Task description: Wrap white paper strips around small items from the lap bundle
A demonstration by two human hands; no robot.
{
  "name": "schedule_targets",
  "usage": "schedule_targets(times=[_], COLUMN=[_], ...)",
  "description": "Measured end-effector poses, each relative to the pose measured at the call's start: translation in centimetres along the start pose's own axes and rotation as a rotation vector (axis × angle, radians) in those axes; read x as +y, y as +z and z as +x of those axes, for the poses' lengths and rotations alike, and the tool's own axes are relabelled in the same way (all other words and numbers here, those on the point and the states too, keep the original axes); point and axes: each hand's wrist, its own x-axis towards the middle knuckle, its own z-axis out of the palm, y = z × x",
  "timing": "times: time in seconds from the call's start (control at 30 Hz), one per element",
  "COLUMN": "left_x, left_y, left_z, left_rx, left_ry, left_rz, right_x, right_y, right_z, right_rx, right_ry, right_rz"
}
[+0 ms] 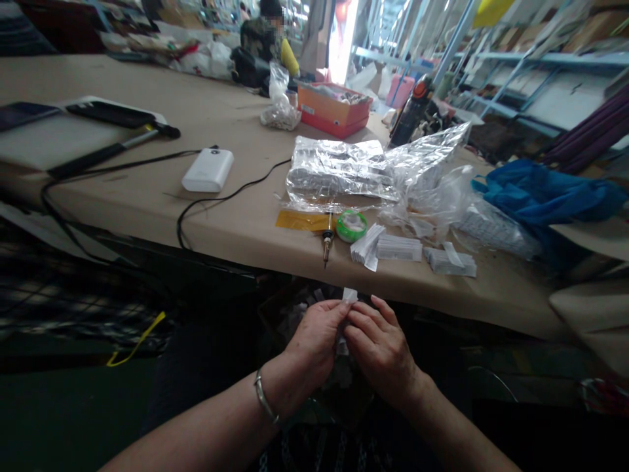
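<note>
My left hand [317, 334] and my right hand [378, 344] meet in front of the table edge, both closed on a small whitish strip [350, 295]. Its upper end shows between the fingertips; the fingers cover most of the rest. Just beyond, on the table, lie stacks of similar white strips [399, 248]. Left of them is a green roll [352, 225]. A pen-like tool with a thin metal tip [327, 246] points toward me beside it, near an amber film piece [302, 221]. Below my hands, a box with pale scraps [289, 318] sits in shadow.
Silvery plastic packaging [339, 174] covers the table's middle. A white power bank [208, 170] with a black cable lies left. Behind stand a red-orange box [334, 111] and a dark bottle [413, 111]. Blue cloth [550, 193] lies at right. Another person [263, 42] is at the far side.
</note>
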Motion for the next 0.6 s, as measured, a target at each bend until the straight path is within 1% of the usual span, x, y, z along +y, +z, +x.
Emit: schedule_targets(times=[0.17,0.3,0.37,0.4,0.43,0.47,0.5,0.53,0.57,0.6], left_x=[0.1,0.3,0.6,0.8,1.0,1.2,1.4,1.6,1.7,1.7], left_y=[0.0,0.2,0.4,0.5,0.5,0.6,0.7,0.7,0.7,0.7], left_z=[-0.2,0.0,-0.1,-0.2,-0.4,-0.6,-0.8,-1.0,-1.2,-1.4], left_rx=[-0.041,0.049,0.079,0.081,0.084,0.089,0.089,0.081,0.063,0.036], left_ry=[-0.007,-0.017,-0.012,-0.018,-0.036,-0.063,-0.099,-0.138,-0.174,-0.201], left_rz=[-0.006,-0.051,-0.05,-0.035,-0.009,0.023,0.059,0.095,0.127,0.15], right_x=[0.1,-0.1,0.0,0.2,0.5,0.9,1.4,1.9,2.4,2.8], right_y=[0.0,-0.1,-0.2,-0.2,-0.2,-0.2,-0.2,-0.1,0.1,0.3], right_z=[0.0,0.1,0.0,0.0,-0.1,-0.1,-0.1,-0.1,0.0,0.1], right_rx=[0.001,-0.001,0.041,0.088,0.14,0.178,0.185,0.146,0.065,-0.032], right_ry=[0.008,-0.004,0.035,0.108,0.227,0.378,0.537,0.683,0.793,0.852], right_rz=[0.0,0.067,0.18,0.265,0.367,0.499,0.674,0.884,1.115,1.342])
